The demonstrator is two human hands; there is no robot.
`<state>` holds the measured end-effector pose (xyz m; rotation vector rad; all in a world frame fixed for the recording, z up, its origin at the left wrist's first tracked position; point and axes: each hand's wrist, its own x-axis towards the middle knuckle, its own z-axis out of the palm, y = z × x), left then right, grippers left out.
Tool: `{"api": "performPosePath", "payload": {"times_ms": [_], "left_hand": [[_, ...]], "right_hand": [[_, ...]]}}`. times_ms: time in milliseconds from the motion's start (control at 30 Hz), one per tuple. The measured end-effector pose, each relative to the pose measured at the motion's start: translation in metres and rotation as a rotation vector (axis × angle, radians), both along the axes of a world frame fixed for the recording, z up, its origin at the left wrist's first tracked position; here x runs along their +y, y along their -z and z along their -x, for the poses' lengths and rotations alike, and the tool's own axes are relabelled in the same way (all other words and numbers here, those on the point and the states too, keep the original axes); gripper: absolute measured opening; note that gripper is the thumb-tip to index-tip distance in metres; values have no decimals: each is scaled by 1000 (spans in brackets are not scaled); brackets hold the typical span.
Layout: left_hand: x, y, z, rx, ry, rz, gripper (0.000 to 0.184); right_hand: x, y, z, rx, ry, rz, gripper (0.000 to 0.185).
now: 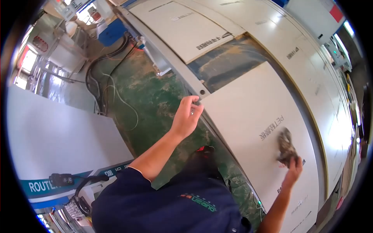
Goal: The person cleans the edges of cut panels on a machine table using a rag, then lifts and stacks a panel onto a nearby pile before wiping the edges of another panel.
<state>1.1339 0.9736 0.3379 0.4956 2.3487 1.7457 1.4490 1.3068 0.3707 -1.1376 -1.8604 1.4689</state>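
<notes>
A white printed panel (248, 97) lies on the machine bed to my right. Over it, my right hand (294, 171) grips a crumpled, mottled brown-grey rag (286, 145), blurred by motion. My left hand (187, 117) is at the panel's near corner, by the metal bed edge. Its fingers are curled in a pinch around a small greyish bit, which is mostly hidden. Beyond this corner, a dark, dusty strip of the bed (229, 62) shows between this panel and another white panel (178, 25).
A long white board (303, 58) runs along the far side. Cables (91, 73) trail over the dusty green floor (151, 101). On the left stands a white machine cabinet (58, 132) with a handheld control (62, 179) on it. A blue box (112, 32) sits further back.
</notes>
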Motion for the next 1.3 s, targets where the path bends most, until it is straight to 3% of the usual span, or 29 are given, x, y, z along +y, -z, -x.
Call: {"api": "performPosePath", "payload": {"times_ms": [100,133,167,267,333,433,500,600,667,700,767,933,1033,1200,1300], "left_hand": [[24,-10,-27,85,-19,-2,33],[32,-12,-36,164,-29,-52,28],[38,-13,-47,83,-7,-94,26],[49,-6,-91,-163,48,-243,16],[49,-5,-134,-348,110,-218,9],[53,2,-200,-583,210,12,21],[62,15,-244,-793,283,29,28],[91,14,-313,-812,343,1,34],[107,13,-355,-851,345,13,36],[116,13,-373,-877,369,29,37],[128,13,-395,-942,397,-9,41],[143,19,-428,-1016,354,-88,50],[155,17,-441,-1087,344,-149,46],[174,44,-451,-1117,359,-11,66],[181,45,-454,-1089,372,-107,68]], "right_hand": [[61,23,-106,-213,210,-215,19],[83,37,-150,-244,261,-174,19],[102,51,-188,-273,315,-131,19],[137,81,-280,-437,472,-373,17],[118,52,-282,-334,538,-308,16],[148,58,-337,-617,422,-666,22],[181,70,-373,-711,436,-770,21],[213,54,-394,-730,405,-756,15],[246,67,-427,-728,390,-883,18],[244,49,-428,-754,386,-816,20],[274,75,-458,-710,454,-928,23],[306,63,-478,-768,422,-791,28],[310,63,-480,-694,405,-769,28],[311,53,-482,-771,394,-696,26],[313,59,-488,-788,390,-636,27]]}}
